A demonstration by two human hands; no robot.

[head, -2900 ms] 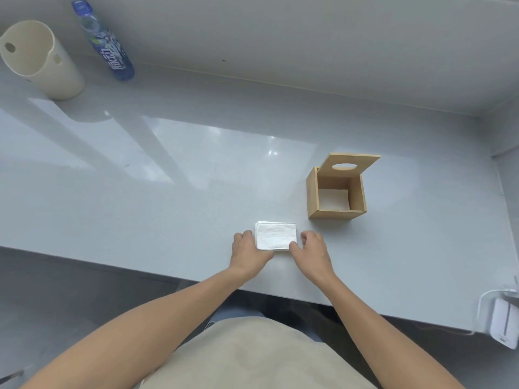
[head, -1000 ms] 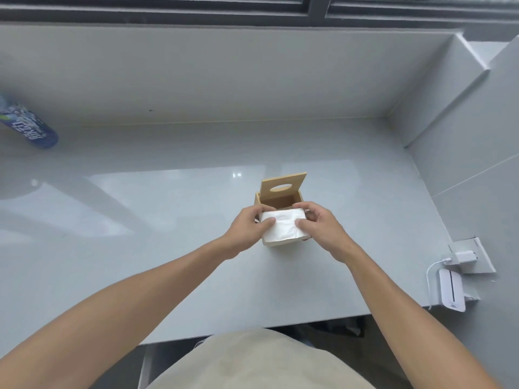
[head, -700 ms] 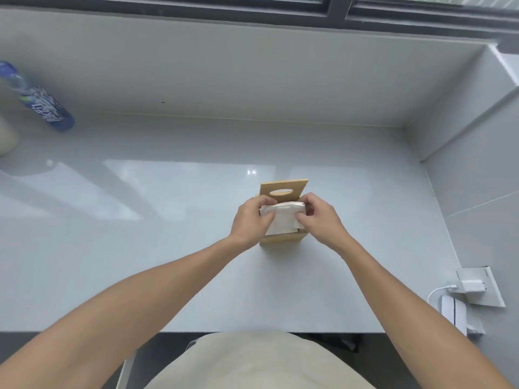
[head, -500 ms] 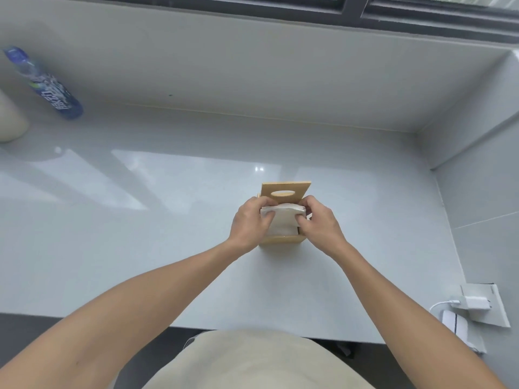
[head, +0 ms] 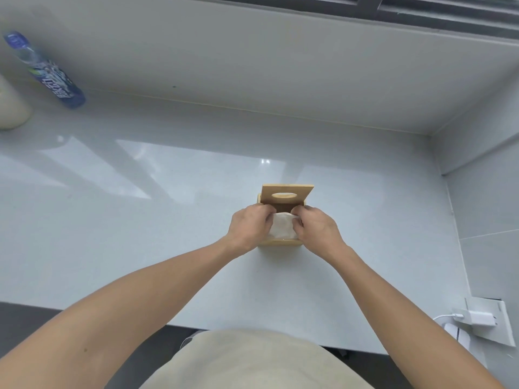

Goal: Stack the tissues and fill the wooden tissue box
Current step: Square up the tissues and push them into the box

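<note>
A small wooden tissue box [head: 280,242] stands on the pale grey counter, its hinged lid [head: 286,195] with an oval slot raised at the back. A white stack of tissues [head: 283,227] sits in the box's open top, partly sunk inside. My left hand [head: 250,227] grips the stack's left side and my right hand [head: 316,227] grips its right side. Both hands cover the box's side walls, so only its front rim and lid show.
A blue-labelled water bottle [head: 47,74] and a cream container [head: 11,110] stand at the far left near the wall. A white charger and cable [head: 474,318] sit on a wall socket at the lower right. The counter's front edge lies close to my body.
Both hands lifted the tissue stack from the counter, carried it to the box and have pushed it lower into the opening. The stack shows less above the rim than half a second ago.
</note>
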